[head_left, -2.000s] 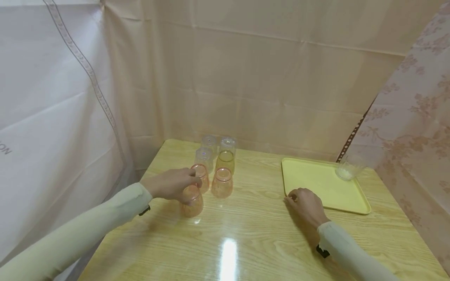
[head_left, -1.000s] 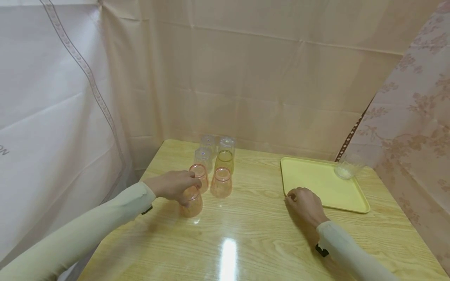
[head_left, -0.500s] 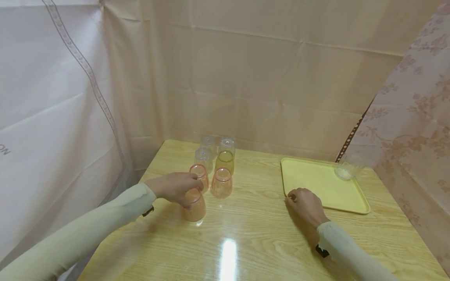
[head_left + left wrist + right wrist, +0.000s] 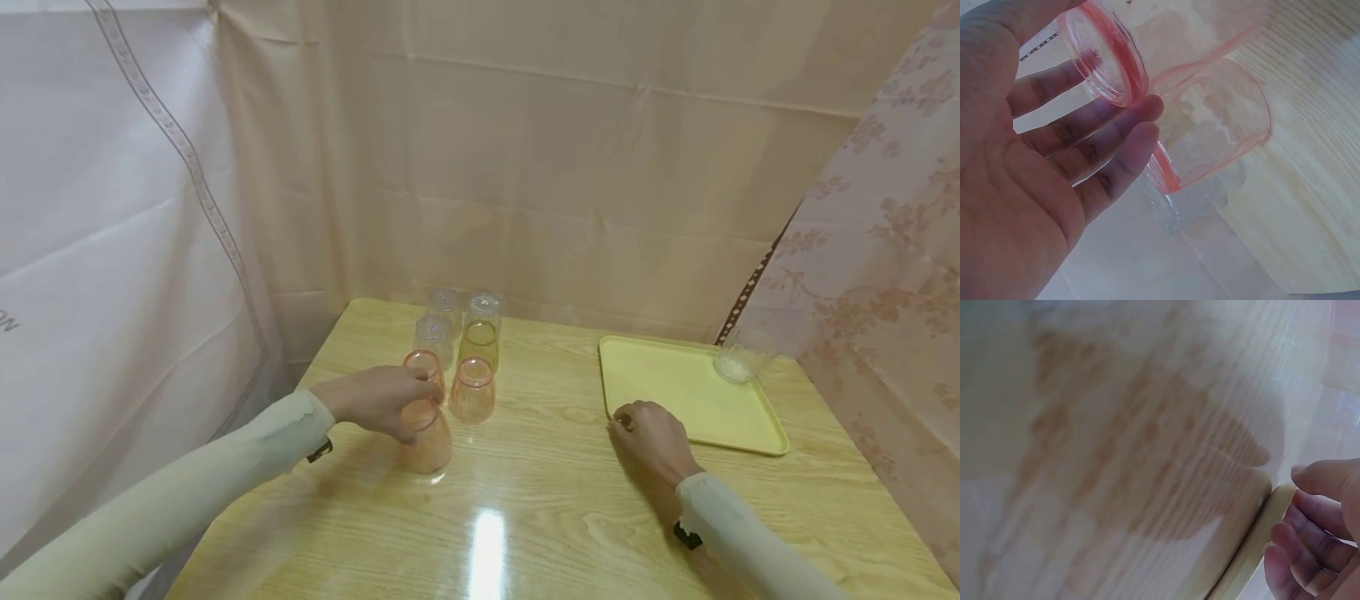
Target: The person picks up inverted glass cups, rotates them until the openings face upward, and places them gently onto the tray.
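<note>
My left hand [image 4: 375,400] grips an upside-down pink glass [image 4: 429,446] near its base, at the near end of the glass group. In the left wrist view, thumb and fingers curl around the ringed base of that glass, its mouth pointing away from the palm. Right behind the fingertips stands a second pink glass [image 4: 422,367], partly hidden by the hand; a third pink glass [image 4: 473,396] is to its right. My right hand [image 4: 654,440] pinches the near left corner of a yellow tray [image 4: 667,392], its fingers curled at the rim in the right wrist view.
Behind the pink glasses stand an upturned yellow glass [image 4: 480,343] and several clear ones, among them a clear glass [image 4: 433,337]. Another clear glass [image 4: 735,367] is at the tray's far right corner. Cloth curtains [image 4: 562,183] enclose the wooden table [image 4: 555,517].
The pink glass in my left hand has shifted a little to the right and towards me, and the hand has moved slightly with it. My right hand and the tray have stayed put.
</note>
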A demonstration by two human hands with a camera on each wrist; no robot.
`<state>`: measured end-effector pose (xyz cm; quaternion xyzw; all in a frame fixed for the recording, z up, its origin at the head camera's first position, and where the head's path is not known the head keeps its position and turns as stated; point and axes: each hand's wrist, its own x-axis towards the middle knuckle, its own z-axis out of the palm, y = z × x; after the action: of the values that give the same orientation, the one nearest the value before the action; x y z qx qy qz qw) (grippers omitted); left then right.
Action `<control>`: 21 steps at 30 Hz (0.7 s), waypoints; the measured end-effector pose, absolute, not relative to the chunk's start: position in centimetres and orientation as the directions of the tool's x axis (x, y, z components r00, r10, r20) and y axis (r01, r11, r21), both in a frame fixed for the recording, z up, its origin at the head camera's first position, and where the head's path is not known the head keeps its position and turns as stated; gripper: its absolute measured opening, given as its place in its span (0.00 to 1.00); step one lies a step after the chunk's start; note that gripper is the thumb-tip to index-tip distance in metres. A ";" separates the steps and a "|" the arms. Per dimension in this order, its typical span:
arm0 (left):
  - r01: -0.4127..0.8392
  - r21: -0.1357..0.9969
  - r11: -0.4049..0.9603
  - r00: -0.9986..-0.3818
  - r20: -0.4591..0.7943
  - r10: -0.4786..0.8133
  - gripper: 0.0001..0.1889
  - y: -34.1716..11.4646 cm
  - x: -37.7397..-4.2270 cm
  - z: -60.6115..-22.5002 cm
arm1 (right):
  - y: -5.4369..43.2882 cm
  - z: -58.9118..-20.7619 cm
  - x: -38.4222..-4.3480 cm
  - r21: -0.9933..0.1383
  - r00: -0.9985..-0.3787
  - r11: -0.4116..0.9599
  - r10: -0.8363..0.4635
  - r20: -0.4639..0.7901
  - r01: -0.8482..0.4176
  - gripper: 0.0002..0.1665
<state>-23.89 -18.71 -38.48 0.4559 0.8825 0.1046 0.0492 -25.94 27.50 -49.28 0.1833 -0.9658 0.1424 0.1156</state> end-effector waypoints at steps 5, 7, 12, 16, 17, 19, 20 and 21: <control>0.792 0.271 0.548 -0.573 0.019 0.819 0.30 -18.2 -24.3 -38.6 | 27.7 -49.4 -26.0 -0.247 -0.903 0.885 -0.325 0.282 -0.395 0.09; 0.789 0.288 0.542 -0.572 0.025 0.820 0.30 -18.0 -24.5 -38.8 | 27.8 -49.4 -26.0 -0.250 -0.901 0.882 -0.328 0.283 -0.400 0.09; 0.805 0.311 0.506 -0.555 0.087 0.828 0.29 -17.4 -25.1 -39.1 | 27.8 -49.5 -26.2 -0.242 -0.899 0.883 -0.332 0.286 -0.403 0.10; 0.805 0.332 0.492 -0.549 0.102 0.830 0.29 -16.7 -25.2 -39.2 | 27.8 -49.6 -26.2 -0.245 -0.901 0.884 -0.328 0.284 -0.398 0.11; 0.801 0.339 0.493 -0.551 0.098 0.829 0.29 -16.5 -25.2 -39.3 | 27.8 -49.6 -26.1 -0.246 -0.902 0.884 -0.325 0.283 -0.396 0.11; 0.792 0.344 0.504 -0.562 0.088 0.823 0.29 -16.1 -25.3 -39.5 | 27.8 -49.6 -26.1 -0.252 -0.903 0.884 -0.321 0.284 -0.393 0.11; 0.789 0.342 0.511 -0.567 0.083 0.820 0.29 -15.9 -25.3 -39.6 | 27.8 -49.6 -26.1 -0.254 -0.904 0.885 -0.319 0.284 -0.392 0.11; 0.786 0.342 0.516 -0.571 0.080 0.817 0.29 -15.7 -25.4 -39.7 | 27.8 -49.6 -26.0 -0.255 -0.904 0.885 -0.317 0.285 -0.391 0.11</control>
<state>-25.44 -15.66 -39.67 0.4608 0.8694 0.1725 0.0456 -26.04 27.80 -49.59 0.1836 -0.9635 0.1548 0.1184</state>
